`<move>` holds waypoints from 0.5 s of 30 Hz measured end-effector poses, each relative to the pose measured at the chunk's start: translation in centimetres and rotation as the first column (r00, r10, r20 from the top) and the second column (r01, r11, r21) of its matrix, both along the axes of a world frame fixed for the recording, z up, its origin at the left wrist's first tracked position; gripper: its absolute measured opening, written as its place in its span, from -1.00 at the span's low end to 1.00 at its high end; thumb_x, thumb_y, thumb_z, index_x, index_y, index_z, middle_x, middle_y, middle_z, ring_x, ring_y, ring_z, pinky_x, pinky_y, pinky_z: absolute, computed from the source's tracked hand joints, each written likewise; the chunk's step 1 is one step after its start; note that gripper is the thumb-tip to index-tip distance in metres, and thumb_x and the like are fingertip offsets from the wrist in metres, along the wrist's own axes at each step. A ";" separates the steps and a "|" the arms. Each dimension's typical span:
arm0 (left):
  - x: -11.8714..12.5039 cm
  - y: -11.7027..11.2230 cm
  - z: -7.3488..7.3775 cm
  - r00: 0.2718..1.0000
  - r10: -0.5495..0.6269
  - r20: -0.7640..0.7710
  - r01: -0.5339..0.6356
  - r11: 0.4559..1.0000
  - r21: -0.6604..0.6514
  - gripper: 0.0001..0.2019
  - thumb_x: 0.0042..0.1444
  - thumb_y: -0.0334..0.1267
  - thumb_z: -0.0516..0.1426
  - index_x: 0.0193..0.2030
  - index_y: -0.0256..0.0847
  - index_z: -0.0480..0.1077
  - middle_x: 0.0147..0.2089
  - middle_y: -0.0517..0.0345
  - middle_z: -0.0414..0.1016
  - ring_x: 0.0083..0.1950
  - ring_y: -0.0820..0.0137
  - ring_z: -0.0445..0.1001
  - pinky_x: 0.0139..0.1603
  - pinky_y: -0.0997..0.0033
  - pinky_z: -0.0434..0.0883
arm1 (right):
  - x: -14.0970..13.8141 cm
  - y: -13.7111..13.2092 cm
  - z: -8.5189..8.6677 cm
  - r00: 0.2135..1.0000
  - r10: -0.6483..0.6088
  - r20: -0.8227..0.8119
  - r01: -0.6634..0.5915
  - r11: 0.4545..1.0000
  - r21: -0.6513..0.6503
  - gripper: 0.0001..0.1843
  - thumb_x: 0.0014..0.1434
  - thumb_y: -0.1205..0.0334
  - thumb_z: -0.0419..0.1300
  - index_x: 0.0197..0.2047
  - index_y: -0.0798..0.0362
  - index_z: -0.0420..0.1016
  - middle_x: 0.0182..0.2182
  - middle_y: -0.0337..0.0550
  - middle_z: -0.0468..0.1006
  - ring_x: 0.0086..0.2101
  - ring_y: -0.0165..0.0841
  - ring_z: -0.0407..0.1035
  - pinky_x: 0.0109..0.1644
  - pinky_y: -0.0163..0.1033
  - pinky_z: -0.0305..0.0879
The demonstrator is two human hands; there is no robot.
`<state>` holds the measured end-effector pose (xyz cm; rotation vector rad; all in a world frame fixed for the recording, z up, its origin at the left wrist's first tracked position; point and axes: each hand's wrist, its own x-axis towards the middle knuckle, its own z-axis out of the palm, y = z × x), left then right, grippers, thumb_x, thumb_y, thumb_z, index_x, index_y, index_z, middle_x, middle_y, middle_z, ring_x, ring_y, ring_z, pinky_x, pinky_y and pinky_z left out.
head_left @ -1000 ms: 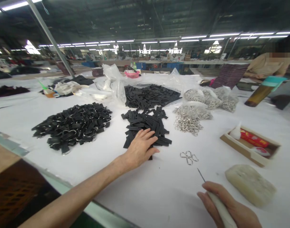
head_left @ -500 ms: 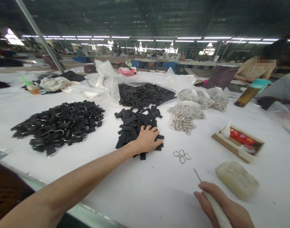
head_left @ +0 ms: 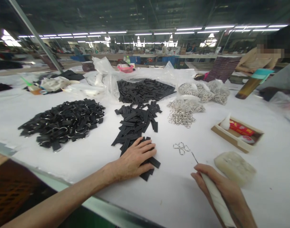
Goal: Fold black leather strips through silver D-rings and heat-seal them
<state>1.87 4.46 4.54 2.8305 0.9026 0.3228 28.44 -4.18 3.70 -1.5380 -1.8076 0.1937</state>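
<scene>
My left hand (head_left: 136, 156) lies flat on the near end of a heap of short black strips (head_left: 133, 122), fingers spread, with several strips under the palm and poking out past the fingers. In my right hand (head_left: 218, 183) is an awl (head_left: 212, 193) with a pale wrapped handle and a thin metal tip. The tip points toward a few loose metal rings (head_left: 181, 148) on the white table. Behind those rings sits a pile of similar metal rings (head_left: 181, 117). Beside my right hand rests a yellowish, wax-like block (head_left: 235, 167).
At left spreads a pile of black strips fitted with rings (head_left: 64, 122). A larger strip heap (head_left: 145, 90) lies farther back, near bagged rings (head_left: 202, 90). On the right are an open box (head_left: 237, 134) and a bottle (head_left: 254, 84). A person (head_left: 259, 61) sits beyond.
My left hand has slid toward me, dragging some black strips nearer the table's front edge. My right hand with the awl has moved slightly forward, its tip closer to the loose rings.
</scene>
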 end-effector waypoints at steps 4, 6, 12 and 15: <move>-2.1 -0.5 1.0 0.991 0.083 0.106 -0.095 0.990 0.108 -0.59 0.15 -0.05 0.08 0.06 -0.23 0.34 0.19 -0.12 0.33 0.29 0.13 0.15 0.32 -0.06 -0.11 | -0.1 0.0 -1.1 0.993 0.014 -0.120 -0.019 0.999 -0.048 -0.81 0.13 0.12 0.13 -0.29 -0.01 0.52 -0.48 -0.19 0.56 -0.51 -0.31 0.46 -0.45 -0.35 0.39; -3.4 0.0 1.2 0.937 0.272 0.219 -0.309 0.938 0.156 -0.63 0.18 -0.05 0.03 -0.01 -0.25 0.40 0.15 -0.13 0.38 0.27 0.12 0.18 0.31 -0.05 -0.05 | -0.2 0.0 -1.4 0.976 -0.014 -0.217 -0.014 0.991 -0.130 -0.77 0.13 0.08 0.14 -0.22 -0.01 0.51 -0.50 -0.19 0.54 -0.56 -0.33 0.43 -0.54 -0.36 0.34; -5.6 2.1 -0.7 0.693 0.697 0.185 -0.690 0.716 -0.110 -0.49 0.17 0.01 -0.07 0.09 -0.32 0.32 0.19 -0.17 0.31 0.22 0.09 0.23 0.21 0.00 0.20 | -0.2 1.7 -0.6 0.932 -0.113 -0.344 -0.017 0.935 -0.353 -0.73 0.14 0.04 0.10 -0.16 -0.03 0.44 -0.55 -0.22 0.48 -0.58 -0.36 0.35 -0.64 -0.39 0.17; -5.0 1.2 -1.4 0.711 0.684 0.163 -0.662 0.729 -0.172 -0.48 0.15 0.02 -0.04 0.10 -0.34 0.31 0.22 -0.16 0.27 0.22 0.11 0.24 0.23 0.06 0.19 | -0.2 2.7 0.2 0.984 -0.080 -0.158 0.021 0.940 -0.340 -0.78 0.13 0.08 0.08 -0.18 -0.04 0.40 -0.58 -0.27 0.41 -0.61 -0.38 0.26 -0.63 -0.39 0.14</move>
